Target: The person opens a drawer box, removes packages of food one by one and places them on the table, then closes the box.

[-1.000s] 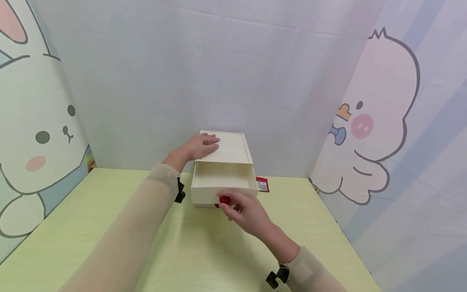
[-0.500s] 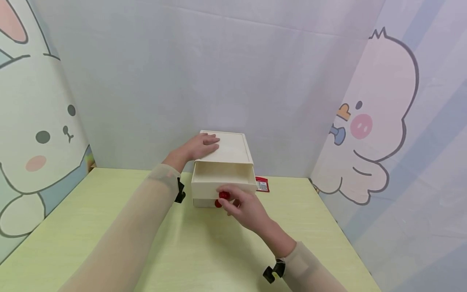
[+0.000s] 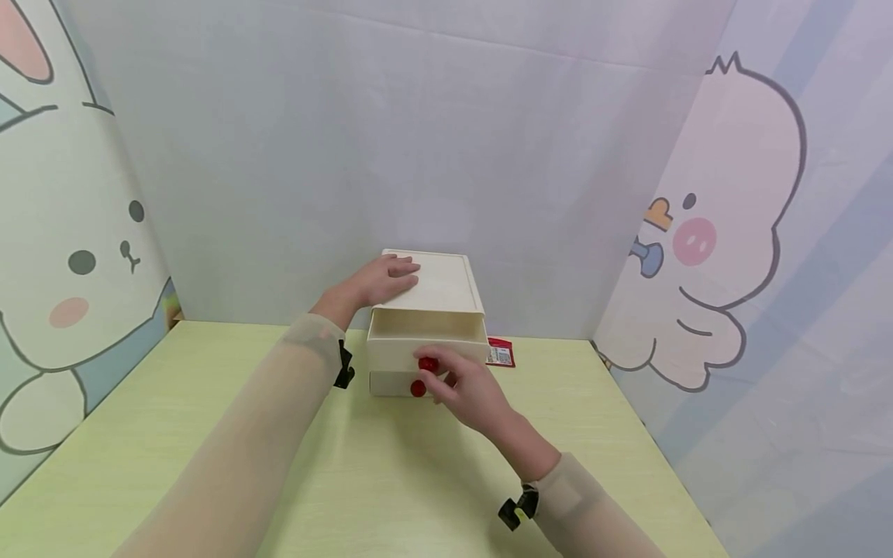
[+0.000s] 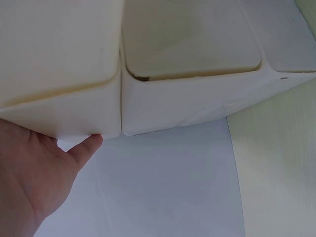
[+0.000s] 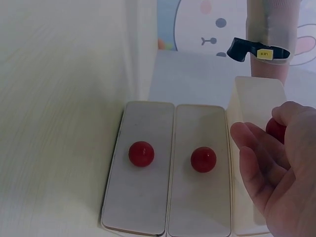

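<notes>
A white drawer cabinet (image 3: pixel 446 279) stands at the table's back, its top drawer (image 3: pixel 391 354) partly pulled out. My left hand (image 3: pixel 380 280) rests on the cabinet's top, fingers spread; the left wrist view has it at the cabinet's edge. With thumb and forefinger, my right hand (image 3: pixel 473 391) holds the top drawer's red knob (image 3: pixel 428 363), partly covered by the fingers in the right wrist view. Below it a second red knob (image 3: pixel 418 388) shows on a lower drawer. Two pushed-in drawers with red knobs (image 5: pixel 203 159) appear beside the hand in the right wrist view.
A red packet (image 3: pixel 501 353) with a white label lies on the table just right of the cabinet. Behind the pale green table (image 3: pixel 209 411) hangs a grey-white curtain (image 3: pixel 349 155). Cartoon-printed panels flank both sides.
The top drawer has slid back some way into the cabinet, the right hand moving forward with its knob. More of the lower drawer and its knob now shows. The left hand has stayed in place.
</notes>
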